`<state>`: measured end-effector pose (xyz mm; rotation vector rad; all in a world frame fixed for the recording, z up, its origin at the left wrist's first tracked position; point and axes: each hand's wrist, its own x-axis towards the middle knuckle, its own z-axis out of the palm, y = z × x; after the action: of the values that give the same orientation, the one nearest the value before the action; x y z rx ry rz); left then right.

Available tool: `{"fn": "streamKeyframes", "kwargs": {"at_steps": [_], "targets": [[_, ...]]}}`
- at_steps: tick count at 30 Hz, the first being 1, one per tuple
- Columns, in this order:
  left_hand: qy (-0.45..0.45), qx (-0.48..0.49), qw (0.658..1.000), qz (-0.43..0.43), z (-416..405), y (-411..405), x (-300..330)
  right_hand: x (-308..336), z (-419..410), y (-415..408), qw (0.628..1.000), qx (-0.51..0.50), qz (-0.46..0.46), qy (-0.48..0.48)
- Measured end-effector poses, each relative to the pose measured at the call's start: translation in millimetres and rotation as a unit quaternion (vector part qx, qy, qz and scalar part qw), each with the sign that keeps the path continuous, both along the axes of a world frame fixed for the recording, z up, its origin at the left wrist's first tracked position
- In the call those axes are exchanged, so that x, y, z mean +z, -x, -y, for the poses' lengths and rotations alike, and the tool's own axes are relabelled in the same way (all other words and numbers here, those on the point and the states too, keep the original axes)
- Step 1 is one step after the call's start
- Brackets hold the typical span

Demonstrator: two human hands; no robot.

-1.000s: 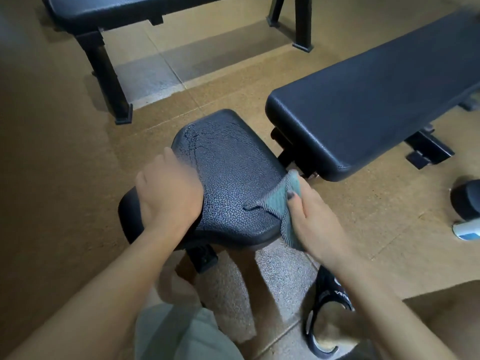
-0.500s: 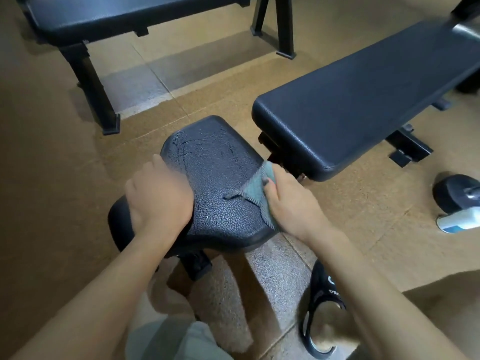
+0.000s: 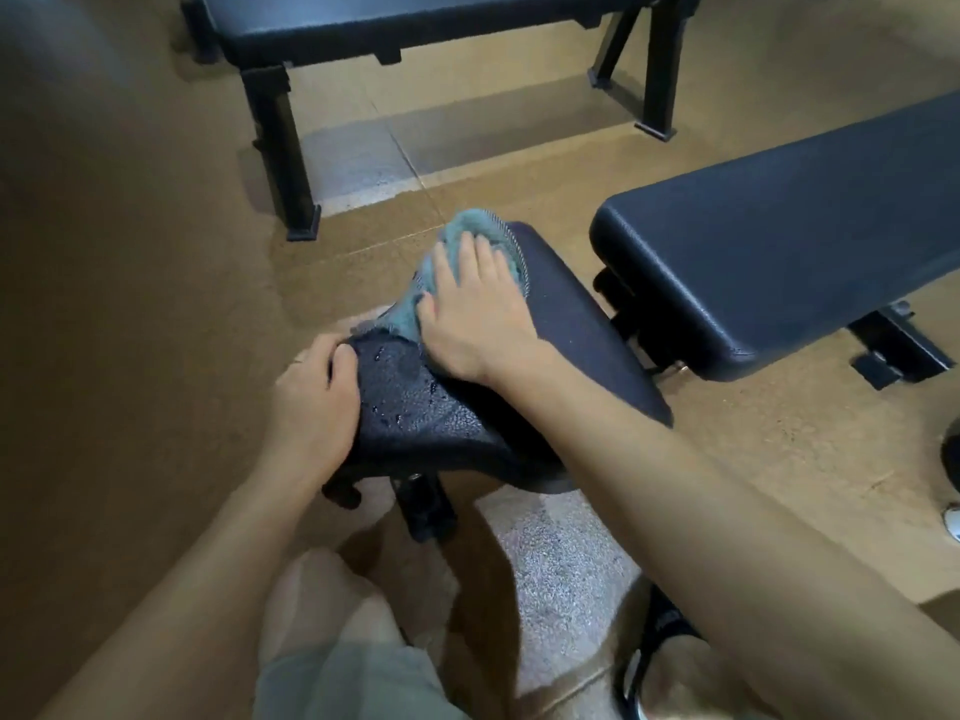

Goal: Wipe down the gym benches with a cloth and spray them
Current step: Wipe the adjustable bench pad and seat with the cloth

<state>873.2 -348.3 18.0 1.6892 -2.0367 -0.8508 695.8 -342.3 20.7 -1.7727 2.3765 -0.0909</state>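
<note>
Black textured vinyl is covering the seat pad [image 3: 545, 356], lying between a long backrest [image 3: 805, 252] at three o'clock and another bench [image 3: 415, 18] at twelve. The right hand [image 3: 478, 309] is pressing the teal cloth [image 3: 467, 228] flat, fingers spread, at the pad's far edge; the left hand [image 3: 311, 402] is gripping its nine-o'clock rim.

The right hand [image 3: 475, 309] hides much of the cloth [image 3: 470, 232] under it. The long pad [image 3: 810, 241] and far bench [image 3: 415, 18] are cut by the picture's edges. A white object [image 3: 953, 522] at the right edge is unidentifiable.
</note>
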Motion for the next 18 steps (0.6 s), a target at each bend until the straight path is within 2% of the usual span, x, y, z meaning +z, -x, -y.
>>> {"fn": "streamKeyframes", "kwargs": {"at_steps": [3, 6, 10, 14, 16, 18], "targets": [[0.000, 0.024, 0.999, -0.043, -0.9, 1.9, -7.6, 4.2, -74.3, -34.7, 0.995, 0.095, 0.011, 0.030], [0.003, 0.022, 0.998, -0.053, -2.0, 1.4, -9.0, 4.8, -125.3, -31.5, 0.989, 0.140, -0.015, 0.032], [0.007, 0.020, 0.999, -0.045, -4.1, -0.1, -7.7, 3.4, -82.3, -6.9, 0.991, 0.134, -0.017, 0.019], [0.007, 0.020, 0.999, -0.037, -4.1, -1.3, -8.4, 6.6, -3.0, 15.4, 0.999, 0.048, -0.002, 0.009], [0.005, 0.023, 0.999, -0.040, -4.7, -0.3, -9.5, 4.4, -17.3, 4.6, 0.999, 0.044, -0.001, 0.020], [0.010, 0.031, 0.998, -0.044, -5.1, 1.7, -10.2, 2.4, -65.0, -19.3, 0.994, 0.098, -0.012, 0.038]]}}
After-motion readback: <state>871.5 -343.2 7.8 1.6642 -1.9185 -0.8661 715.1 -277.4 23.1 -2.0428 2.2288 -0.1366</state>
